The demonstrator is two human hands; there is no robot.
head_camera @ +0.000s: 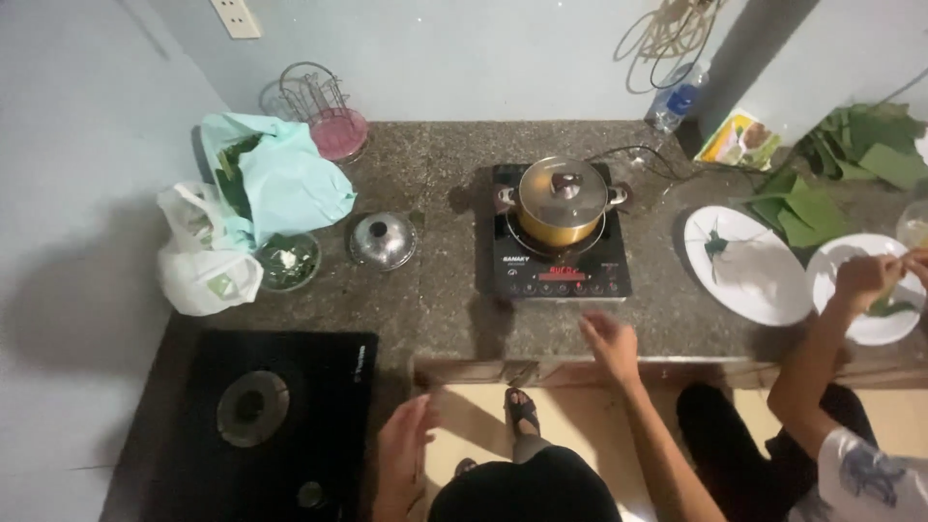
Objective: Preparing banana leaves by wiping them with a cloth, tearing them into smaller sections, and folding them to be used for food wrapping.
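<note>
Near the cooker (561, 253) controls, right hand (610, 340) hovers spread, empty; left hand (401, 454) open, idle. Risk: sleeve or fingers brushing the hot lidded pot (562, 201).

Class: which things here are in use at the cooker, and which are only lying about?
In use: right hand by the induction cooker; lidded pot on it.
Lying about: gas stove, loose lid, bags, bottle, leaves.

My left hand (404, 454) hangs low and near, fingers loosely spread, holding nothing. My right hand (611, 340) reaches farther forward, arm extended, palm down, fingers open and relaxed.
</note>
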